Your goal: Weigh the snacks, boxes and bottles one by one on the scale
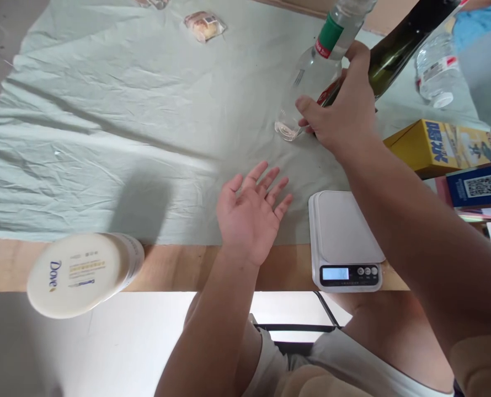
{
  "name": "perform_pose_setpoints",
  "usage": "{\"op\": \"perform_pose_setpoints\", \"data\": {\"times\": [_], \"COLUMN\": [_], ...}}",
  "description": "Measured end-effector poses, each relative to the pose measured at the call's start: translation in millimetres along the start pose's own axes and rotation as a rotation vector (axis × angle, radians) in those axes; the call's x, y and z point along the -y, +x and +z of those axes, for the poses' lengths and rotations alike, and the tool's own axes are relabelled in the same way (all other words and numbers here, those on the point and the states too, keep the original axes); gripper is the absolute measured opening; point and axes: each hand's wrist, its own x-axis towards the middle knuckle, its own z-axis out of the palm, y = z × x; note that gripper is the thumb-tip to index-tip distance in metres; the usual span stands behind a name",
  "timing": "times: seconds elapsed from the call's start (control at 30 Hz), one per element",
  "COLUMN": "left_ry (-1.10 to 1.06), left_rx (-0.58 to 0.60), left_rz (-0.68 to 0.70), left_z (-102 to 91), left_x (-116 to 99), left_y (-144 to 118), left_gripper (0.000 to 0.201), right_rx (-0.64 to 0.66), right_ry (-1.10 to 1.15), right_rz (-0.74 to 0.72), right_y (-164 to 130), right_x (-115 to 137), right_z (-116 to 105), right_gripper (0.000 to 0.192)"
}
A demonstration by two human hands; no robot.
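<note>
Counts: two hands, left hand (251, 212) and right hand (340, 107). One dark glass bottle (403, 44). Three clear plastic bottles: one (311, 77) with a green-red label, one (436, 69) at the far right, one (154, 3) cut off by the top edge. One white jar (78, 273). One kitchen scale (345, 240). One wrapped snack (204, 25). One yellow box (436, 146), one blue box (479, 184). One cloth (105, 121) on the worktop (5, 262).

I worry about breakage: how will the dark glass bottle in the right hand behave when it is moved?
The dark bottle is tilted in the right hand, so it looks apt to tip if released. Its glossy glass is probably slippery and fragile. It leans close to the clear bottle, so a push could knock that one too.
</note>
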Motion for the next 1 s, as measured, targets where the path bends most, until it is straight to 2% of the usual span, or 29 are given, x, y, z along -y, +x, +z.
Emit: {"op": "perform_pose_setpoints", "data": {"times": [0.13, 0.27, 0.53, 0.7, 0.9, 1.0], "left_ry": [-0.024, -0.043, -0.075, -0.078, -0.078, -0.058], "left_rx": [-0.006, 0.001, -0.023, -0.002, -0.021, -0.036], "left_rz": [0.010, -0.016, -0.058, -0.056, -0.038, 0.007], "left_z": [2.1, 3.9, 4.3, 4.0, 3.5, 1.9], "left_x": [0, 2, 4, 4, 4, 4], "left_y": [0, -1, -3, -3, -2, -3], "left_gripper": [0.040, 0.039, 0.039, 0.038, 0.037, 0.034], "right_rx": [-0.010, 0.007, 0.104, 0.155, 0.185, 0.147], "right_ry": [-0.065, -0.068, -0.176, -0.061, 0.117, 0.289], "right_rz": [0.073, 0.038, 0.015, -0.039, -0.041, -0.075], "right_y": [2, -3, -52, -73, -67, -70], "right_x": [9, 10, 15, -3, -19, -19], "right_z": [6, 2, -20, -25, -10, -13], "right_gripper": [0.081, 0.072, 0.063, 0.068, 0.060, 0.057]}}
